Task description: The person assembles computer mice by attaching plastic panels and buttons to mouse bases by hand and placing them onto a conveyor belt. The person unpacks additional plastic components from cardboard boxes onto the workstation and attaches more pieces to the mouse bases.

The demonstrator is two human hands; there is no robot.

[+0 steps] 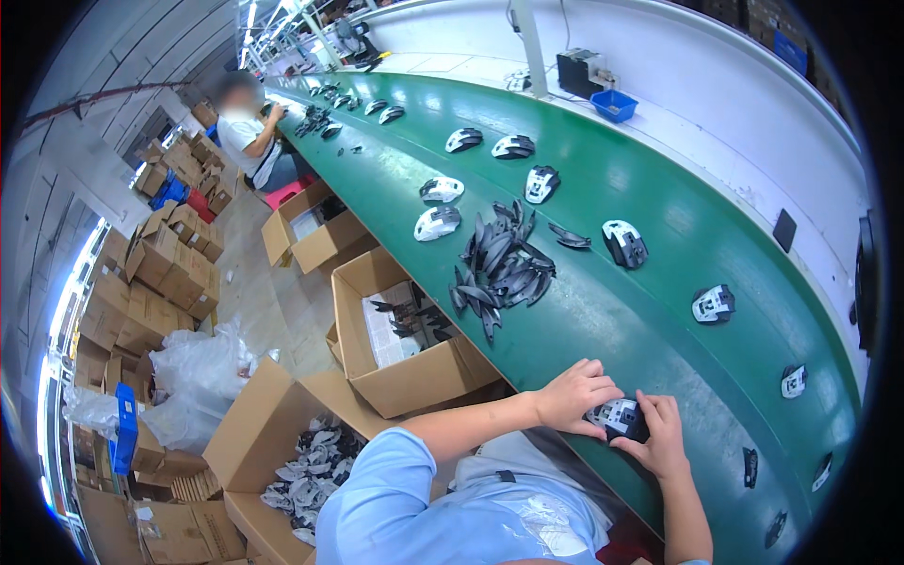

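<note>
Near the front edge of the green conveyor table, a white and black computer mouse shell (619,416) lies between my two hands. My left hand (579,399) grips its left end, thumb below and fingers bent over the top. On the opposite end, my right hand (661,435) closes round the black part with thumb and fingers. Beyond them is a pile of curved black plastic side pieces (504,264). Two white mouse shells (437,224) sit left of that pile, and a few black pieces (570,236) lie to its right.
More mouse shells (624,243) are spread along the green table (603,320). At my left stand open cartons, one with black parts (414,367), another with white and grey parts (315,471). A co-worker (247,132) sits farther up the line. A blue bin (613,105) stands by the wall.
</note>
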